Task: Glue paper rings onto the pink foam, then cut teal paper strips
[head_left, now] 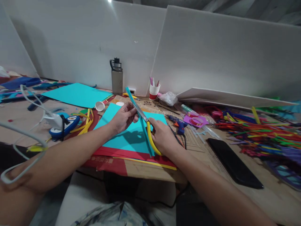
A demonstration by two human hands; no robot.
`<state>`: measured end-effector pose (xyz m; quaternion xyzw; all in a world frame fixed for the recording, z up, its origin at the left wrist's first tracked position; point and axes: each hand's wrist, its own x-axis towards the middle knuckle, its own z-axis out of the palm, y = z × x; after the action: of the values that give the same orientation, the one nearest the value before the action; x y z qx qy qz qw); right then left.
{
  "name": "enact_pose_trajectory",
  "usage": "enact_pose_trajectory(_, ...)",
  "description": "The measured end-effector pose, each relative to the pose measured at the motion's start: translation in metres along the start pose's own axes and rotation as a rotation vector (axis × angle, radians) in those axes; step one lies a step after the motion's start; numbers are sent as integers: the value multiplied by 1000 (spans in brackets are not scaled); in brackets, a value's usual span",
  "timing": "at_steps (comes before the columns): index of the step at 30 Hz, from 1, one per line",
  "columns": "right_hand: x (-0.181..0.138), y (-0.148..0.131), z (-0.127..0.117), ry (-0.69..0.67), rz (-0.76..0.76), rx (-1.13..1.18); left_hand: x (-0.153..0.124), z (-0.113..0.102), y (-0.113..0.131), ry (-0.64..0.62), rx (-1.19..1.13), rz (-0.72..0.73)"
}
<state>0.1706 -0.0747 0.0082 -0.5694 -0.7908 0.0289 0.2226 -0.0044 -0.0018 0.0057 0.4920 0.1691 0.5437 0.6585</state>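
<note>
My left hand (126,116) pinches a narrow strip of folded blue paper (143,133) that slants down toward the table's front edge. In my right hand (164,134) is a pair of scissors with yellow handles (150,140), its fingers wrapped through the loops. The metal blades lie along the strip, close to my left fingertips. Whether the blades are parted is hard to make out. Under both hands lies a blue paper sheet (113,121), on top of red paper (108,151).
At the back stand a grey bottle (117,78) and a paper cup with pens (154,91). A blue glue gun (180,127) and a black phone (235,163) lie to the right, beside many colourful pipe cleaners (263,135). Left are a blue power strip (64,128) and another blue sheet (76,94).
</note>
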Motion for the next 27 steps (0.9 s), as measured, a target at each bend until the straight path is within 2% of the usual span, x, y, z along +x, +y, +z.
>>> enact_pose_trajectory(12, 0, 2, 1, -11, -8, -78, 0, 3, 0, 31, 0, 10)
enact_pose_trajectory(20, 0, 5, 5, 15, -21, -85, -1, 1, -2, 8, 11, 11)
enact_pose_trajectory(27, 3, 6, 4, 11, -13, 91, 0, 1, 1, 7, -10, 7)
